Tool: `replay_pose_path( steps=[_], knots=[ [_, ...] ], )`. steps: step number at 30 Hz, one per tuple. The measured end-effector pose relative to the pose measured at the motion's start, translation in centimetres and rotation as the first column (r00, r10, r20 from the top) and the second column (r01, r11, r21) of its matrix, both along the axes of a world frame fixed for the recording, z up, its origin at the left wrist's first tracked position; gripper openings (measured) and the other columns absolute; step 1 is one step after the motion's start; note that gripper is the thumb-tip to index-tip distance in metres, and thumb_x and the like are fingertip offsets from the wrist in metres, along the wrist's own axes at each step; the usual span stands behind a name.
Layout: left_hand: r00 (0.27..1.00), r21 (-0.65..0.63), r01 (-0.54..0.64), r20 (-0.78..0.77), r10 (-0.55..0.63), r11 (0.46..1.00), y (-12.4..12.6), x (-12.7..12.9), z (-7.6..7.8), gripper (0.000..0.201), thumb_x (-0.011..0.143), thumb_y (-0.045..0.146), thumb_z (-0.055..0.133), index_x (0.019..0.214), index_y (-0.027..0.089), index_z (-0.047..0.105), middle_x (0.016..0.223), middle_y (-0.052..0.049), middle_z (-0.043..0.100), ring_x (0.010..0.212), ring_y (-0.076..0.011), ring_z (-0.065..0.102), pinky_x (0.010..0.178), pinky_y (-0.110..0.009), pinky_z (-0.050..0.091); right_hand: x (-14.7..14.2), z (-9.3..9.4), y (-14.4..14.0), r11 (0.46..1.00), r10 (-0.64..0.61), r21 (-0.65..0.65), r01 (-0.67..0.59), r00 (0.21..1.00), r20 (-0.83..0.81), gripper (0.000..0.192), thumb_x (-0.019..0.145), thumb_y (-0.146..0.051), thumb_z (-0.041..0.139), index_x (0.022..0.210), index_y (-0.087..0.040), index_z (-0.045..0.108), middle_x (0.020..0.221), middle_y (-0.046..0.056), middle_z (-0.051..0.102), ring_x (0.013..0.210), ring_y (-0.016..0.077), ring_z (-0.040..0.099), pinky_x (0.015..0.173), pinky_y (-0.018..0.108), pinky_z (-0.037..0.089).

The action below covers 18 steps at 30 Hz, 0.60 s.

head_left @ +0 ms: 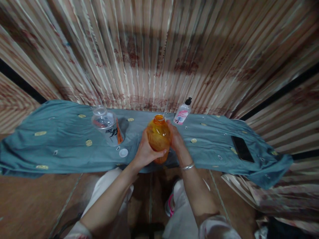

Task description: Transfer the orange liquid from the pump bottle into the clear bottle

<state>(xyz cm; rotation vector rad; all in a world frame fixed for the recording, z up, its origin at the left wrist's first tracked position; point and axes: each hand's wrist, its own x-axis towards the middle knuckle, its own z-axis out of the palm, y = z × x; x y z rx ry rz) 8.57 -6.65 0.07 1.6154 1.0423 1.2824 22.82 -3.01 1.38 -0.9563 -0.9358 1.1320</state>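
An orange translucent bottle (159, 136) stands upright near the table's front edge, its mouth uncapped. My left hand (144, 153) wraps around its left side and lower body. My right hand (176, 137) presses against its right side, a bracelet on that wrist. Left of the bottle stands a clear plastic bottle (107, 124) with an orange-and-white label, its mouth open too. A small white cap (123, 152) lies on the cloth between the clear bottle and my left hand.
A blue-grey cloth (54, 146) with yellow spots covers the table. A small pump bottle (183, 113) with a pink label stands at the back. A black phone (242, 149) lies to the right. Striped curtains (159, 53) hang behind.
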Motion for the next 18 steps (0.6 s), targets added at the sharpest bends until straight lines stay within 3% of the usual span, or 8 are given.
replay_pose_path(
  steps=[4, 8, 12, 16, 18],
  knots=[
    [0.999, 0.010, -0.026, 0.029, 0.026, 1.000, 0.4, -0.2, -0.2, 0.091, 0.053, 0.042, 0.091, 0.128, 0.019, 0.046, 0.131, -0.012, 0.057, 0.125, -0.0324, 0.057, 0.111, -0.050, 0.045, -0.3, -1.4, -0.4, 0.994, 0.100, -0.048, -0.101, 0.995, -0.018, 0.036, 0.081, -0.059, 0.067, 0.086, -0.024, 0.074, 0.088, 0.000, 0.078, 0.090, 0.0197, 0.072, 0.086, 0.038, 0.059],
    [0.997, 0.016, -0.064, 0.044, 0.063, 0.998, 0.8, -0.6, -0.2, 0.088, 0.051, 0.042, 0.094, 0.124, 0.021, 0.050, 0.124, -0.009, 0.061, 0.120, -0.0319, 0.060, 0.107, -0.049, 0.048, -0.6, -2.9, -1.0, 0.986, 0.145, -0.080, -0.147, 0.989, -0.033, 0.028, 0.089, -0.048, 0.062, 0.081, -0.024, 0.074, 0.088, -0.003, 0.078, 0.096, 0.0159, 0.071, 0.093, 0.032, 0.055],
    [0.990, 0.013, -0.094, 0.107, 0.092, 0.995, 1.3, -1.2, -0.4, 0.087, 0.050, 0.044, 0.095, 0.123, 0.023, 0.053, 0.116, -0.006, 0.064, 0.112, -0.0305, 0.065, 0.101, -0.046, 0.054, -1.4, -4.9, -1.5, 0.968, 0.187, -0.152, -0.200, 0.978, -0.095, 0.028, 0.095, -0.044, 0.061, 0.092, -0.018, 0.071, 0.098, 0.003, 0.076, 0.094, 0.0150, 0.070, 0.091, 0.036, 0.056],
    [0.990, 0.033, -0.120, 0.082, 0.117, 0.992, 1.5, -1.8, -0.6, 0.089, 0.050, 0.046, 0.095, 0.124, 0.022, 0.053, 0.114, -0.006, 0.065, 0.110, -0.0301, 0.066, 0.098, -0.046, 0.056, -2.2, -6.5, -1.3, 0.933, 0.204, -0.252, -0.257, 0.954, -0.220, 0.032, 0.092, -0.052, 0.060, 0.095, -0.022, 0.071, 0.094, 0.000, 0.078, 0.098, 0.0175, 0.070, 0.092, 0.035, 0.056],
    [0.989, 0.051, -0.137, 0.060, 0.134, 0.989, 1.6, -2.2, -0.7, 0.088, 0.052, 0.045, 0.095, 0.125, 0.022, 0.052, 0.114, -0.006, 0.065, 0.110, -0.0300, 0.067, 0.097, -0.046, 0.057, -2.5, -6.9, -1.3, 0.906, 0.209, -0.304, -0.295, 0.935, -0.285, 0.036, 0.093, -0.051, 0.059, 0.107, -0.020, 0.070, 0.105, 0.003, 0.076, 0.102, 0.0189, 0.068, 0.092, 0.038, 0.056]
  ],
)
